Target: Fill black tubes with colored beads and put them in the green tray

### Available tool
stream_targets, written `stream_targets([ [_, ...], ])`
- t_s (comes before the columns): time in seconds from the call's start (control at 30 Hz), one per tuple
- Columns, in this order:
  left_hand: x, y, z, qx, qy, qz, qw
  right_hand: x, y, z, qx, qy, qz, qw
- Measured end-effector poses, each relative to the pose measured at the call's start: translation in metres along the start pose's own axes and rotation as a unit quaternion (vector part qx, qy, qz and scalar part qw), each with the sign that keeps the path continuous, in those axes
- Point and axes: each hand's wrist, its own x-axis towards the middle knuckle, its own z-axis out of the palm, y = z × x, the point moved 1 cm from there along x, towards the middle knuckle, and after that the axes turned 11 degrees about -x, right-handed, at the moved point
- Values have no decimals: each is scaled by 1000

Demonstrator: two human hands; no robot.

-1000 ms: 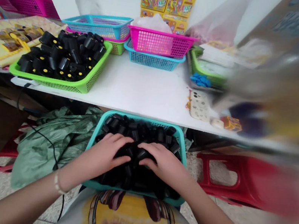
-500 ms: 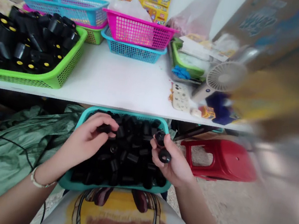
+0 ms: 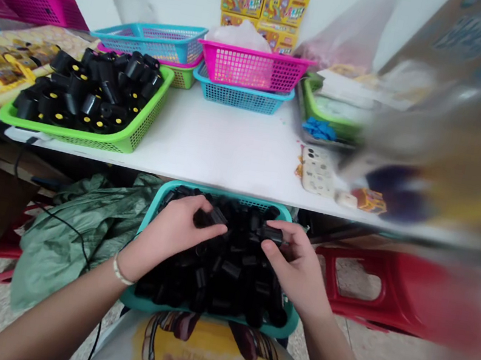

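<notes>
My right hand [image 3: 295, 263] is closing around a black plastic cylinder [image 3: 272, 233], with the thumb below it and the fingers over the top, so the hand is half shut and has hold of that piece. My left hand [image 3: 171, 236] is reaching in from the other side, its fingers curved and partly closed over a black plastic piece [image 3: 211, 218]. I cannot tell whether it is gripping it (my fingers are hiding too much of it). Both hands are working just above a heaped pile of black plastic cylinders [image 3: 225, 270], which fills a teal plastic basket [image 3: 208, 317] sitting right against my printed T-shirt [image 3: 211, 353].

Ahead of me, a white table [image 3: 227, 147] is carrying a green plastic basket [image 3: 67, 137] full of black pieces with yellow centres [image 3: 83, 95]. A pink plastic basket [image 3: 254, 68] is sitting on a blue plastic basket [image 3: 240, 100]. A crumpled green bag [image 3: 74, 238] is lying to my left, and a red plastic stool [image 3: 370, 288] is standing to my right.
</notes>
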Motion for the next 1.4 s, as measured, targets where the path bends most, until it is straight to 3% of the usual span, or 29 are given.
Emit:
stream_targets([
  [0.07,-3,4,-1,-178,-36,-55,982,-2,-10,5,-12,17,-34,999],
  [0.13,-9,6,0,-329,-65,-103,937,-6,-19,9,-46,23,-85,995],
  [0.2,-14,9,4,-404,-75,-124,903,-9,-27,11,-89,37,-139,986],
  [0.23,-16,10,6,-411,-78,-122,900,-10,-30,12,-107,48,-164,980],
  [0.4,-18,16,9,-315,-57,-43,946,-11,-36,9,-163,77,-253,950],
  [0.57,-15,20,8,-255,-56,-23,965,-12,-38,7,-205,89,-282,933],
  [0.77,-13,19,9,-226,-55,-17,972,-11,-40,6,-233,19,-264,936],
  [1.23,-12,21,3,-228,-65,-20,971,-10,-35,6,-216,85,-193,953],
  [1.4,-16,25,6,-189,-52,-24,980,-11,-32,8,-249,54,-236,938],
])
